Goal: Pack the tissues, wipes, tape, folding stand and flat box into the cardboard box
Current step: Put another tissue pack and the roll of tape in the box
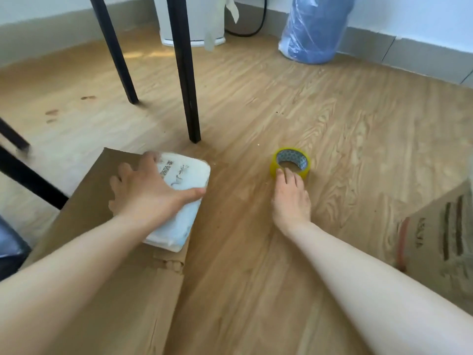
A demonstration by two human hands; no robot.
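A white soft pack of tissues point(183, 201) lies on a flat brown cardboard sheet point(102, 226) at the left. My left hand point(146, 188) lies over the pack, fingers and thumb wrapped around its near end. A yellow roll of tape point(291, 162) stands flat on the wooden floor to the right. My right hand point(290, 196) reaches to it, fingertips touching its near rim and dipping into the core. A cardboard box point(440, 237) with printed marks shows at the right edge, only partly in view.
Black table legs point(185, 73) stand on the floor just behind the cardboard sheet. A white bin point(192, 21) and a blue plastic-wrapped roll point(314, 29) stand by the far wall. A dark object point(10, 247) sits at the left edge.
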